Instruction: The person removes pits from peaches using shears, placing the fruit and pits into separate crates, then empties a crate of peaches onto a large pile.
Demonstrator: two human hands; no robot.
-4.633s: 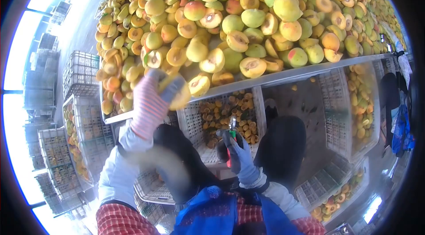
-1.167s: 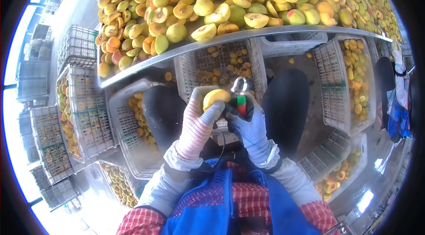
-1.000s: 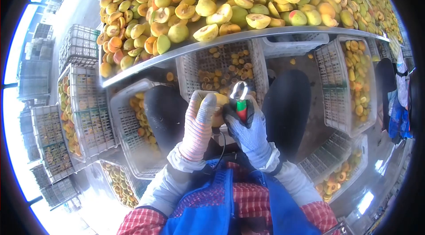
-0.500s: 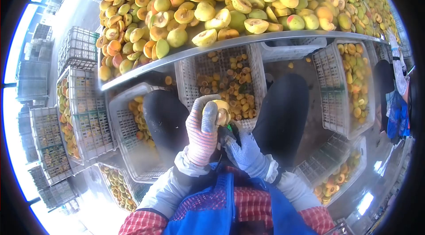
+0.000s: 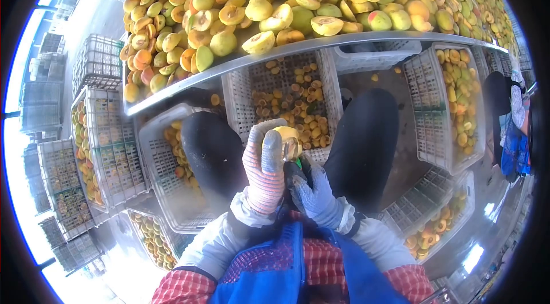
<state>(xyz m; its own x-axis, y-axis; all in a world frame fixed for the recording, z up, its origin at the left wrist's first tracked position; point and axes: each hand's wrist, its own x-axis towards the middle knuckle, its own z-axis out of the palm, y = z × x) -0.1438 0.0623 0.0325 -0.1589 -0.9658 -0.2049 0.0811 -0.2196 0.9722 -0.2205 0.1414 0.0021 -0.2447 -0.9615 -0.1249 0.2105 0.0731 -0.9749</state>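
My gloved left hand (image 5: pixel 263 172) is closed around a cut yellow peach half (image 5: pixel 289 132), with the cut face turned to the right. In my gloved right hand (image 5: pixel 315 194) is a small pitting knife (image 5: pixel 298 162); a bit of its green handle shows and a metal part lies against the peach. My fingers hide most of the tool. Both hands meet between my knees, above a grey crate (image 5: pixel 241 95) with peach halves in its bottom. Beyond it, many cut peaches (image 5: pixel 260 43) are heaped on a metal-edged table (image 5: pixel 366 38).
Crates of peaches stand on both sides: one by my left knee (image 5: pixel 163 175), stacked ones (image 5: pixel 117 138) further left, and others at the right (image 5: pixel 427 112) and lower right (image 5: pixel 415 204). Another person in blue (image 5: pixel 513 149) sits at the far right.
The view has shifted slightly, so the table edge sits a little higher. Both hands keep nearly the same hold, and the peach half has turned slightly against the tool.
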